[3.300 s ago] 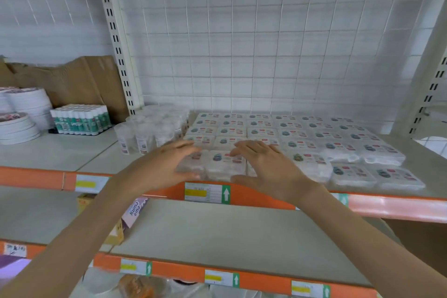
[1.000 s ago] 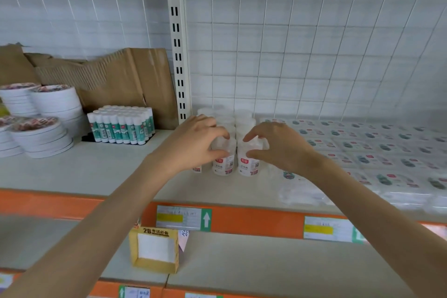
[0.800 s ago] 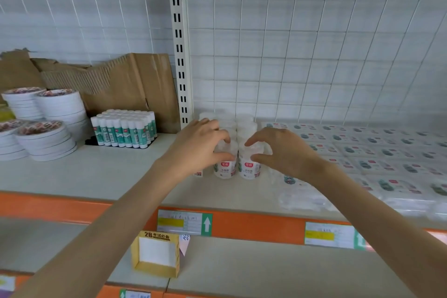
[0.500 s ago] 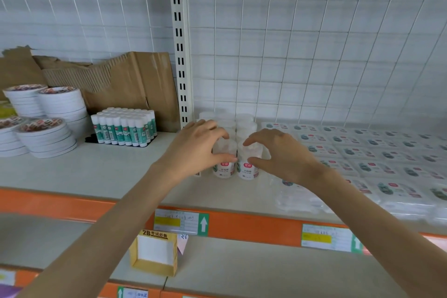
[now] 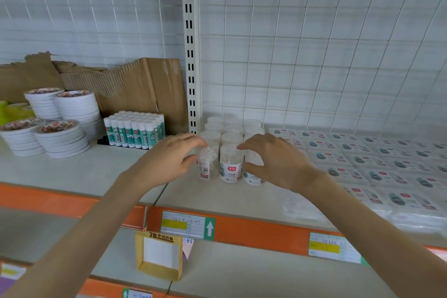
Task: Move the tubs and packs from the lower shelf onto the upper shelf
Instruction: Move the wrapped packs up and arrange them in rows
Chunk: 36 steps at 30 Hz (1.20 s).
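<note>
Tubs (image 5: 231,162), clear with white lids and printed labels, stand in a tight block on the upper shelf (image 5: 72,172), just to the right of the slotted upright post (image 5: 191,55) and at its foot. The front row of the block sits between the two hands. The left hand (image 5: 169,159) is in front of the post and a little to its left, forearm reaching up from the lower left, palm turned inward. Its fingers curl over the lid of the front tub nearest the post and its thumb lies against that tub's side. The right hand (image 5: 278,162) is further right of the post, forearm rising from the lower right. Its fingers arch over the lids, and its thumb crosses the face of the front tub farthest from the post. How hard either hand squeezes cannot be told.

The packs (image 5: 362,159) lie flat in rows on the same shelf, well to the right of the post, beyond the tubs. Left of the post stand glue sticks (image 5: 135,130), with torn cardboard (image 5: 135,87) leaning behind them. Below the post, an open yellow box (image 5: 158,257) sits on the lower shelf (image 5: 242,271).
</note>
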Tool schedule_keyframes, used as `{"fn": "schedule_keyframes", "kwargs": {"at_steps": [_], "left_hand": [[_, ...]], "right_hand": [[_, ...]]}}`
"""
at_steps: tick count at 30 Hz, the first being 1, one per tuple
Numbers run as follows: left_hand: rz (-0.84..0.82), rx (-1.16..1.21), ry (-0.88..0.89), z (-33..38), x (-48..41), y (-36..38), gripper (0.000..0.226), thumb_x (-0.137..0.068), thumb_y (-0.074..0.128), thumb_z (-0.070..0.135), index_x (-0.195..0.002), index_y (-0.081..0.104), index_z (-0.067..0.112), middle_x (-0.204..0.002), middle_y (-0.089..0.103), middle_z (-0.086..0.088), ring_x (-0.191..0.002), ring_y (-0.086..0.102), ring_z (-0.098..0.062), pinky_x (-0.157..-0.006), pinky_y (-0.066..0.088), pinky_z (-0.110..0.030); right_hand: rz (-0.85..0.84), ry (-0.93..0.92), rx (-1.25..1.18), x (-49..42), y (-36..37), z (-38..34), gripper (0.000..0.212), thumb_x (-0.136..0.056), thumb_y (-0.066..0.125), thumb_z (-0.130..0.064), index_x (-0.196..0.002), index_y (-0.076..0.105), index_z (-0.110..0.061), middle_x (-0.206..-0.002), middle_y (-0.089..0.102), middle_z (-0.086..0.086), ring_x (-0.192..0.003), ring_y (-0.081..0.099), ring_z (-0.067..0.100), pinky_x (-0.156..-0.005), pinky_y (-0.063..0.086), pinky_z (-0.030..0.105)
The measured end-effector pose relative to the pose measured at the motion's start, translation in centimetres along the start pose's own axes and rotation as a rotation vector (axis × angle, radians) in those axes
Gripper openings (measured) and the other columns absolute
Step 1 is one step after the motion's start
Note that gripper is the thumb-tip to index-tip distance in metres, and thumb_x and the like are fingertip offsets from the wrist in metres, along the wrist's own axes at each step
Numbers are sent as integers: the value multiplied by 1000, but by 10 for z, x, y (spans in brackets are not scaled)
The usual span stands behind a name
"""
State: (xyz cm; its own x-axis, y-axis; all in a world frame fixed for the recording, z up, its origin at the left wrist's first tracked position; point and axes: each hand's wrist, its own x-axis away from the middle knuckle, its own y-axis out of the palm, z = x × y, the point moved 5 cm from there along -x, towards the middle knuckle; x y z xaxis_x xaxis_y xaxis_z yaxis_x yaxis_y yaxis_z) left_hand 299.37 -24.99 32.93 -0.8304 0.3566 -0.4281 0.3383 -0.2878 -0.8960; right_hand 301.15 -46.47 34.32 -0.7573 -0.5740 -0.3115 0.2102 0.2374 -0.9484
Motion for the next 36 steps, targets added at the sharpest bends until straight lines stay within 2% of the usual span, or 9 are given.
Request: {"fn": "schedule_keyframes", "kwargs": {"at_steps": [3, 13, 21, 25, 29, 36], "left_hand": [[33, -5, -9, 0, -2, -2, 26, -95, 61, 21, -121, 61, 21, -122, 59, 8, -114, 55, -12, -98, 45, -36], [67, 4, -22, 5, -4, -1, 23, -93, 64, 31, -115, 64, 24, -112, 55, 9, -102, 56, -12, -88, 48, -36], [71, 24, -52, 8, -3, 0, 22, -92, 64, 33, -112, 63, 22, -108, 50, 9, -97, 57, -12, -83, 50, -38], [108, 34, -71, 12, -5, -2, 25, -89, 68, 37, -107, 63, 20, -103, 51, 7, -98, 57, -10, -80, 51, -34], [156, 26, -84, 13, -5, 0, 27, -87, 70, 41, -103, 63, 21, -97, 49, 8, -91, 58, -11, -75, 52, -35], [154, 21, -91, 12, -5, 4, 32, -88, 65, 44, -108, 62, 20, -103, 50, 5, -92, 60, -16, -74, 53, -40]], "right_hand": [[-5, -9, 15, 1, 2, 0, 45, -96, 53, -41, -140, 50, -31, -142, 50, -12, -130, 42, 11, -106, 33, 29], [-4, -26, 24, 3, 6, 0, 48, -96, 52, -41, -143, 47, -28, -143, 48, -11, -131, 39, 13, -106, 32, 29], [3, -30, 34, 3, 7, -2, 50, -96, 52, -41, -144, 46, -28, -144, 48, -11, -132, 38, 13, -106, 31, 29], [6, -31, 39, 4, 6, -2, 51, -96, 53, -40, -144, 45, -28, -145, 47, -11, -133, 37, 13, -107, 30, 28], [1, -38, 64, 5, 7, -4, 53, -96, 52, -42, -146, 42, -28, -146, 45, -10, -134, 36, 13, -107, 29, 28], [10, -40, 68, 6, 7, -3, 54, -96, 52, -42, -147, 41, -29, -146, 44, -11, -134, 35, 13, -106, 27, 28]]}}
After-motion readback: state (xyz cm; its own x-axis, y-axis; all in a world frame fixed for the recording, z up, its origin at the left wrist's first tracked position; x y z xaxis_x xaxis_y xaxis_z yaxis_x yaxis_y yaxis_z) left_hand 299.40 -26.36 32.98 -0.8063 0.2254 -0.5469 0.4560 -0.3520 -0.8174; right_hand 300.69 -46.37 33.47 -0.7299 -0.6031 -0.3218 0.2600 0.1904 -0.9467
